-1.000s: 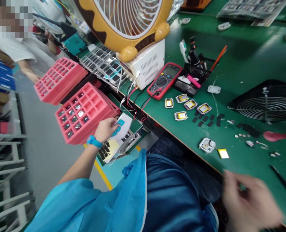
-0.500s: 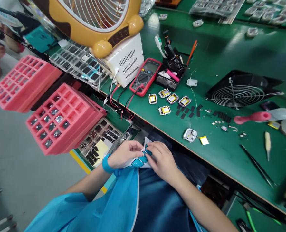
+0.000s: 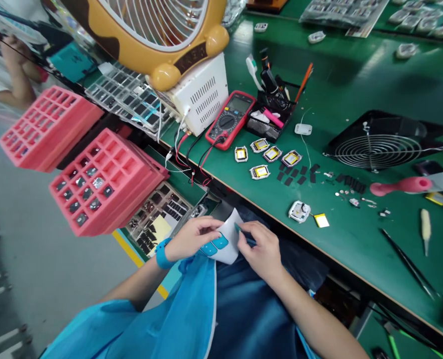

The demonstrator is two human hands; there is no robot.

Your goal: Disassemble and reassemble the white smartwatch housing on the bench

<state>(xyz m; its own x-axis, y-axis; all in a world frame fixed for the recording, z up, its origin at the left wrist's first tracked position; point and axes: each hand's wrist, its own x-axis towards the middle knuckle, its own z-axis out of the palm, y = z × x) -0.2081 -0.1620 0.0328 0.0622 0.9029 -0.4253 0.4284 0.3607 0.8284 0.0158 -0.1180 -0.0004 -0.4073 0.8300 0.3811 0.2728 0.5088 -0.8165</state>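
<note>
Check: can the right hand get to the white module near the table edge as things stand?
Probably yes. The right hand pinches a blue sticker at the sheet, but bare table lies between it and the module, with nothing in the way.

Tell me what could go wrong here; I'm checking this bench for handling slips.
The right hand pinches a small teal sticker at the edge of the white sheet that the left hand holds over the lap, off the green table; a dropped sticker might fall to the floor. The sheet curls, so other stickers may crease.
</note>
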